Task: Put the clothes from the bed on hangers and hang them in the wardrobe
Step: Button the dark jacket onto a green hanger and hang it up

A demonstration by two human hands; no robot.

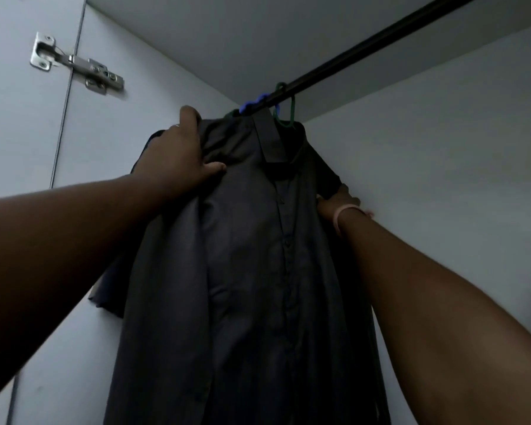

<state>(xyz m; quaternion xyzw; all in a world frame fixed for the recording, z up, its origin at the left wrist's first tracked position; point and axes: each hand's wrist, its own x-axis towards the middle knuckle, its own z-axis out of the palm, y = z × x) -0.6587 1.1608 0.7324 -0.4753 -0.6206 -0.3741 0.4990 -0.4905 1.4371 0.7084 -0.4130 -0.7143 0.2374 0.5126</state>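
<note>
A dark grey button-up shirt [252, 256] hangs on a green hanger [284, 115] from the black wardrobe rail [365, 47]. A blue hanger hook [255, 102] sits on the rail just behind it, with another dark garment [108, 296] showing at the left. My left hand [178, 154] grips the shirt's left shoulder, thumb on the front. My right hand [337, 200] reaches the shirt's right shoulder; its fingers are hidden behind the fabric. A pink band circles that wrist.
I look up into the wardrobe's left end: the white side wall [141, 96], back wall [442, 148] and top panel [227, 32]. A metal door hinge [74, 64] is at upper left. The rail runs free toward the upper right.
</note>
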